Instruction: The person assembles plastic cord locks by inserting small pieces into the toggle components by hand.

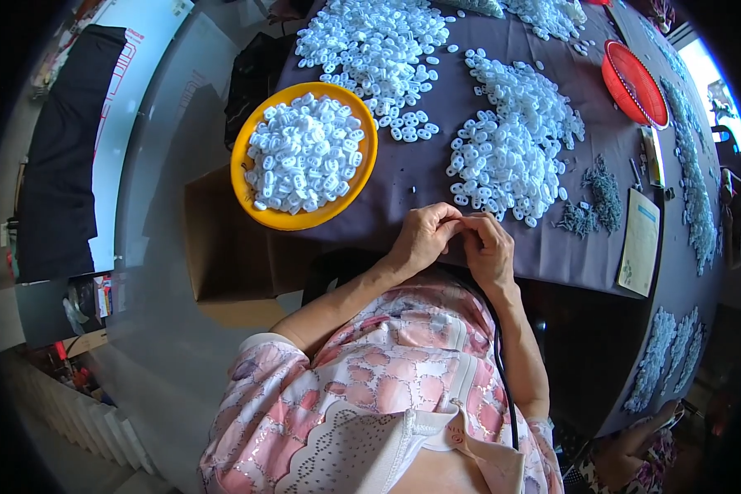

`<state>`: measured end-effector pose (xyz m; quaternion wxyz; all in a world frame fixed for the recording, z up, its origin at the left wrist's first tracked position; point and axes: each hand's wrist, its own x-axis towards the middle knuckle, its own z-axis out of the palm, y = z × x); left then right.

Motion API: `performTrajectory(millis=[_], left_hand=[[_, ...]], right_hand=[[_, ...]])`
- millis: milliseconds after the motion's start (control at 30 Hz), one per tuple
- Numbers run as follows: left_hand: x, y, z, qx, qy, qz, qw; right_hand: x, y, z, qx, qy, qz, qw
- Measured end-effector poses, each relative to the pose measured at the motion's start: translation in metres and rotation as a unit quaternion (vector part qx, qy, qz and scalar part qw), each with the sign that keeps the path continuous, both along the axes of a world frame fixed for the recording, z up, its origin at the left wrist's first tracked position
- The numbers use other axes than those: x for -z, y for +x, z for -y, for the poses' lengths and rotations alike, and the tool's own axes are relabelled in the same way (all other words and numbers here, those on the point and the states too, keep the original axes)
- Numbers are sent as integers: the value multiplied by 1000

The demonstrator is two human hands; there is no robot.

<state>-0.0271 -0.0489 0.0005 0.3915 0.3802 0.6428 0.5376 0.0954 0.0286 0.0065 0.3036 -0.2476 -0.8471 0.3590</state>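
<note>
My left hand (420, 240) and my right hand (490, 250) meet at the table's near edge. Thumbs and fingers of both are pinched together, fingertips touching or nearly so. Whatever lies between them is too small or hidden to make out. Just beyond the hands spreads a heap of small white oval plastic pieces (506, 156), each with two holes. To the left, a yellow-orange plate (241, 183) holds a mound of the same pieces (304, 152). Right of the heap lie small piles of dark grey-green bits (605, 193).
A purplish-grey cloth (420, 177) covers the table. Another white heap (370, 41) lies farther back. At right are a red basket (634, 82), a pale booklet (639, 243) and rows of pale pieces (654, 362). A cardboard box (226, 239) stands below left. Another person (634, 453) sits lower right.
</note>
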Motion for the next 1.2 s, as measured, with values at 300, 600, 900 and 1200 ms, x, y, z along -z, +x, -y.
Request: performTrajectory(millis=[300, 600, 900, 1200], left_hand=[[-5, -3, 0, 23, -54, 76, 995], [-10, -2, -1, 23, -41, 76, 996], [-5, 0, 0, 15, -27, 45, 999], [-2, 1, -2, 4, -23, 37, 999]], right_hand=[[2, 0, 7, 51, 13, -3, 999], [-4, 3, 4, 26, 87, 23, 996], [0, 6, 4, 18, 54, 1, 998], [8, 4, 4, 49, 39, -32, 998]])
